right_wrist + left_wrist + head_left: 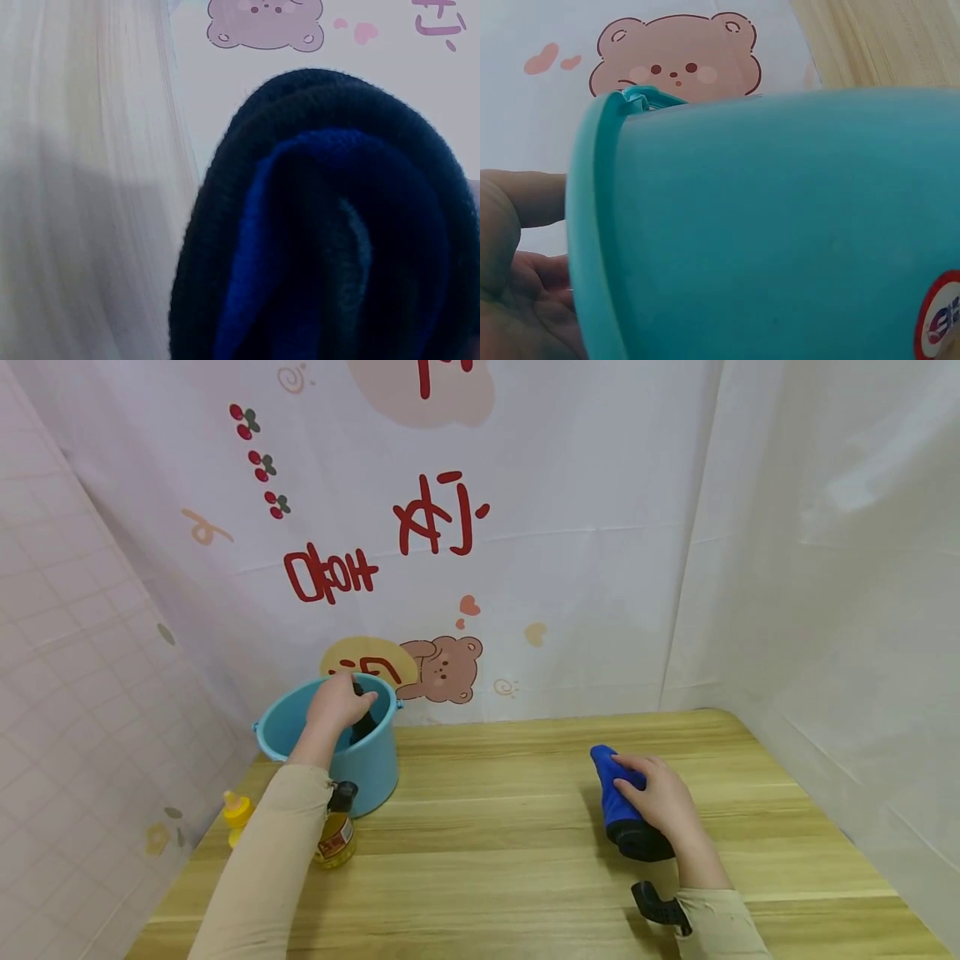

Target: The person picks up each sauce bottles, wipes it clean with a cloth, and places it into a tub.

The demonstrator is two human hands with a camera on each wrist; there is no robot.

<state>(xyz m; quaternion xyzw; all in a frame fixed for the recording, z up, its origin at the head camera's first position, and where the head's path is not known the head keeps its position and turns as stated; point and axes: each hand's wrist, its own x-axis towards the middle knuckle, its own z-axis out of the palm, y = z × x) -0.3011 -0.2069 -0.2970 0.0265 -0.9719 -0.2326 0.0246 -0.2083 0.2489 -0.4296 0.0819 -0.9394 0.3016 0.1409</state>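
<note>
My left hand (335, 703) reaches over the rim of a light blue bucket (378, 772). It appears to hold a black object (363, 727) inside; the bucket wall partly hides it, so its kind is unclear. In the left wrist view, the bucket's side (780, 217) covers the fingertips, with the thumb (536, 196) at the rim. On the right, my right hand (658, 797) grips a blue cloth item (617, 789) with a black cuff. The cuff (307, 97) faces the right wrist camera, showing a blue lining.
A bottle of yellow liquid (337, 842) stands under the left forearm, before the bucket. Left of that forearm is a yellow bottle (237, 810), partly covered by the sleeve. A printed cloth wall (585, 568) rises behind the wooden table (480, 860).
</note>
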